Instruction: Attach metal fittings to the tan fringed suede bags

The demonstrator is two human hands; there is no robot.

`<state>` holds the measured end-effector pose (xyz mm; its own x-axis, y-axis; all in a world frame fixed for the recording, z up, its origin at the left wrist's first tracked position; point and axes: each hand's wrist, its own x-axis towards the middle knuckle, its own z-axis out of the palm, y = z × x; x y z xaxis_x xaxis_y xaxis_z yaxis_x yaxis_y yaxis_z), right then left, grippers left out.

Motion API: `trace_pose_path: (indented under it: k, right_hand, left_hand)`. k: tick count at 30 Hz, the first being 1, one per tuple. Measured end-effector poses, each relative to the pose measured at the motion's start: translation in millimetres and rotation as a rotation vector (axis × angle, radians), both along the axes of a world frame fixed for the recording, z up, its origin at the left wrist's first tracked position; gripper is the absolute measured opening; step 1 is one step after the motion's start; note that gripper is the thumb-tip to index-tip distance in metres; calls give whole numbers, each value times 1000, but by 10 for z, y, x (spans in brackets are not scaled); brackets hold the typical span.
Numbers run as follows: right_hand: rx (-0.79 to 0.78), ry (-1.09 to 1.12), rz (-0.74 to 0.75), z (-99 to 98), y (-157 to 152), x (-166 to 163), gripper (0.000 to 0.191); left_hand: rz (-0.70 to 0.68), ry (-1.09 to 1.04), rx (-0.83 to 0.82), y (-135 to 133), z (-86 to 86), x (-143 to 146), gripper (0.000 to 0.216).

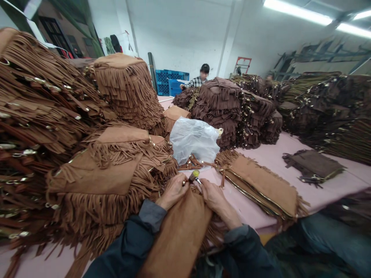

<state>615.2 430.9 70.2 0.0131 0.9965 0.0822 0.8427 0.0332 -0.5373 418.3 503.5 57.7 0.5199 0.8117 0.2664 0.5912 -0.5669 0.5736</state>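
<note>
A tan-brown suede fringed bag (185, 227) stretches toward me, its far end between my hands. My left hand (174, 190) is closed on the left side of that end, with a small metal piece showing at the fingertips. Closed too, my right hand (216, 199) grips the right side of the same end. Just beyond the fingertips is a small brown piece with a yellow-green round end (195, 174) and a shiny metal part; I cannot tell what it is. Several brown straps with metal clips (193, 162) lie behind it.
A translucent plastic bag (194, 139) stands ahead. Tan fringed bags (98, 173) are piled at left, and more zippered ones (261, 183) lie at right. Dark brown stacks (217, 108) and a single dark bag (314, 165) rest on the pink table (272, 152). Another person (199, 79) is at the back.
</note>
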Motion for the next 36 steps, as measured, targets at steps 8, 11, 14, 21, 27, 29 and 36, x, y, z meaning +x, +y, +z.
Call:
trace_pose_path:
  k: [8,11,14,21,27,29,36]
  right_hand:
    - [200,-137,-72,75,-50,-69,39]
    - [110,-248,-62,66,-51,-139,36]
    - [-13,-323,-21,47,-39,-139,28]
    - [33,-389,-256,-39,-5,113,31]
    - [263,-136,-220,-3,-314,-25,29]
    - [241,6,-212,-39,-548,-176,32]
    - [236,298,-215,-212,-1087,-603,31]
  left_hand:
    - [-25,-24,-30,5,14,-6,7]
    - [-50,-35,-19,0,16,-8,8]
    - [-49,-30,1,-8,9,-11,9]
    - [-13,-127,-45,5,6,-27,12]
    - [32,-428,-239,1,89,-34,9]
    - [39,-477,-273,-16,134,-41,9]
    - [38,-631,-211,-131,332,-59,8]
